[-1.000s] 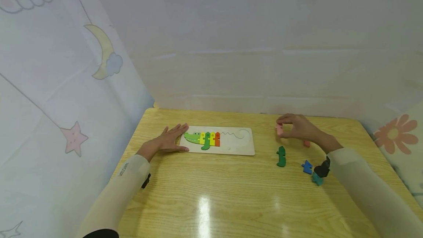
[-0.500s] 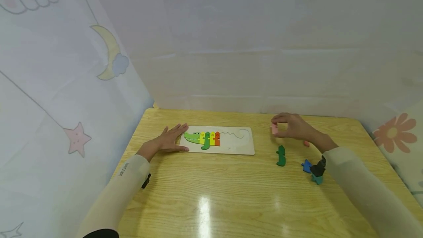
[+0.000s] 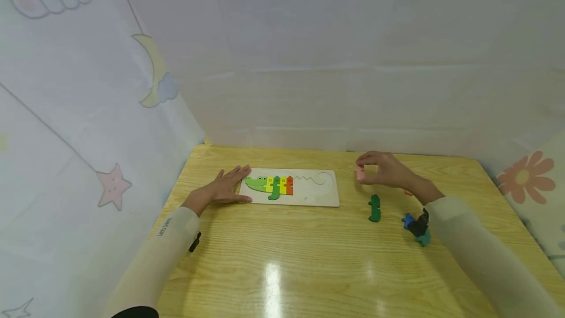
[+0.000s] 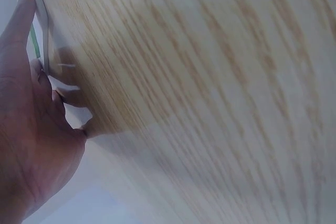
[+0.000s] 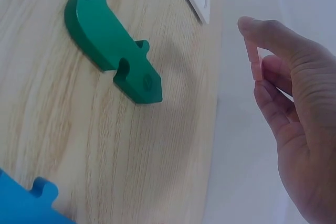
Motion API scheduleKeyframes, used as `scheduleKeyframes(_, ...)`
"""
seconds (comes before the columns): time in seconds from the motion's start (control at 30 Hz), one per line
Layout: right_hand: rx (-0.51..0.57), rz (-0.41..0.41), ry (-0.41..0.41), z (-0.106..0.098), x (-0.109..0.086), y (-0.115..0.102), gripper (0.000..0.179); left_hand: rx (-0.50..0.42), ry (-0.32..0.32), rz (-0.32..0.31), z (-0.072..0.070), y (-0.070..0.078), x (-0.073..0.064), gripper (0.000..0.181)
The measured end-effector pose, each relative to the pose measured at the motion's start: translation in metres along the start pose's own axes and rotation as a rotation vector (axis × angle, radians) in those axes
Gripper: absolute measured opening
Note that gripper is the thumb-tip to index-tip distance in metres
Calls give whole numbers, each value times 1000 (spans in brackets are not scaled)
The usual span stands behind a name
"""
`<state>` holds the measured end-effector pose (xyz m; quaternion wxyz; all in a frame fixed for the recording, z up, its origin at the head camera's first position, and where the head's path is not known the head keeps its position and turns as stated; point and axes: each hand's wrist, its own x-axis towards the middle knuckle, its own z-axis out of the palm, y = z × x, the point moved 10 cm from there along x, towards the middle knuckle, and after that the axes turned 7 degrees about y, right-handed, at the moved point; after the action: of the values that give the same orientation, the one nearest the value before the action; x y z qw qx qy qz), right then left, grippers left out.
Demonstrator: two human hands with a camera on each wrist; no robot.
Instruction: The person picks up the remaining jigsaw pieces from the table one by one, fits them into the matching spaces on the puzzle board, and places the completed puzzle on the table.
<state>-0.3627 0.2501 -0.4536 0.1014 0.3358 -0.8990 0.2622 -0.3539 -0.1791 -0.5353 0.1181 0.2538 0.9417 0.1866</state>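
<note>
A pale puzzle board [image 3: 315, 198] lies flat on the table, with a crocodile's head and several coloured body pieces [image 3: 275, 188] set in its left part. A curly tail outline shows on its bare right part. My left hand [image 3: 227, 188] rests with spread fingers at the board's left end. To the right of the board, my right hand [image 3: 386, 170] pinches a pink puzzle piece [image 3: 360, 172] between thumb and fingers, above the table. The right wrist view shows that pink piece [image 5: 253, 59] edge-on. Below this hand lies a dark green leg-shaped puzzle piece [image 3: 374, 208].
Near my right wrist lie a blue piece [image 3: 407, 220] and a teal piece [image 3: 423, 238], both partly covered by the dark wrist device [image 3: 419, 224]. A reddish piece [image 3: 408, 193] peeks out behind the forearm. Printed sheets [image 3: 282, 63] stand behind and left of the table.
My right hand has moved left, carrying the pink puzzle piece closer to the board. The left hand and the board have stayed in place.
</note>
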Motion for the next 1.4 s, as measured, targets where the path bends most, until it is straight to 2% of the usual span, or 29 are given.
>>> scheduleKeyframes(0.2,18,1,-4,4,3,-2,51,-7,9,8,-1,1,0,108)
scheduleKeyframes(0.8,72,-64,36,11,13,-14,52,11,-2,-6,0,2,1,106)
scheduleKeyframes(1.4,77,-79,36,21,22,-27,53,18,3,-7,3,-5,3,108)
